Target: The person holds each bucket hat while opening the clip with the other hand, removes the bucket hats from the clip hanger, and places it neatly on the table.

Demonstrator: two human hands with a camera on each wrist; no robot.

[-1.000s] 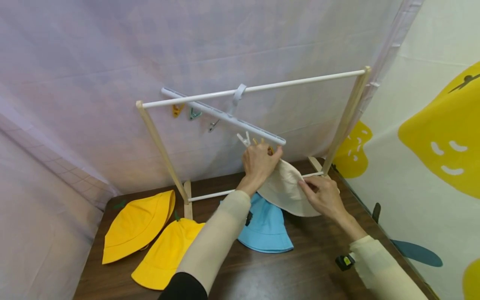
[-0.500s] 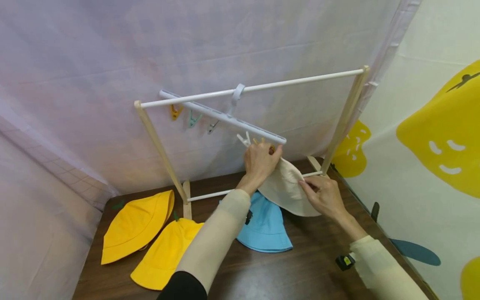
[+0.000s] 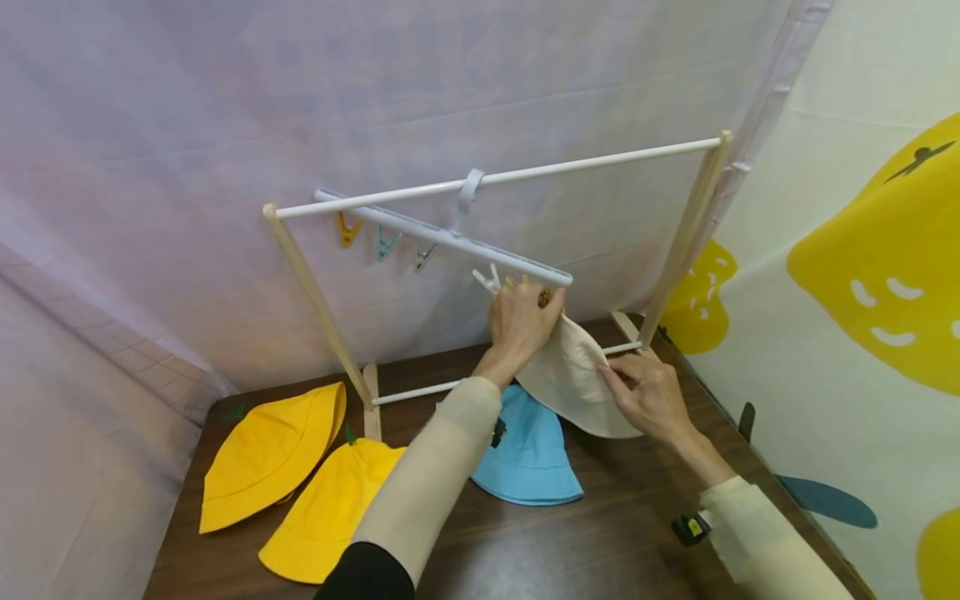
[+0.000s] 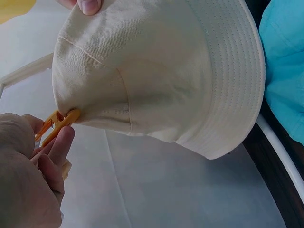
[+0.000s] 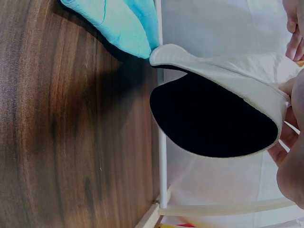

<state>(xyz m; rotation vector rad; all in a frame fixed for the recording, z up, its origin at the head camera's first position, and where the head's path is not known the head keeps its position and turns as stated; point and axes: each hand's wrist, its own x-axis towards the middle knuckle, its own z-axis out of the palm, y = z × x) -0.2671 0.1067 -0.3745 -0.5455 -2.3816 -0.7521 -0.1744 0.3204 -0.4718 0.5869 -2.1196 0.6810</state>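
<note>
My left hand [image 3: 521, 323] pinches an orange clothespin [image 4: 61, 124] under the right end of a pale hanger bar [image 3: 442, 235]. In the left wrist view, the clothespin's tips meet the crown of a cream bucket hat [image 4: 152, 76]. My right hand [image 3: 651, 396] holds the same hat by its fabric, thumb on the near side and fingers behind. The hat hangs tilted, its dark lining [image 5: 213, 116] visible in the right wrist view. Several other clothespins hang from the bar, among them a green one [image 3: 387, 243] and a white one [image 3: 487, 278].
A white rail [image 3: 585, 167] on wooden posts carries the hanger by its hook [image 3: 468, 196]. On the brown table [image 3: 540, 554] lie a light blue hat [image 3: 528, 458] below the cream one and two yellow hats, one far left [image 3: 270, 450], one nearer [image 3: 330, 512].
Both hands keep their hold on the clothespin and the cream hat. The hanger's left end has dipped slightly with its clothespins, and the head view has shifted a little.
</note>
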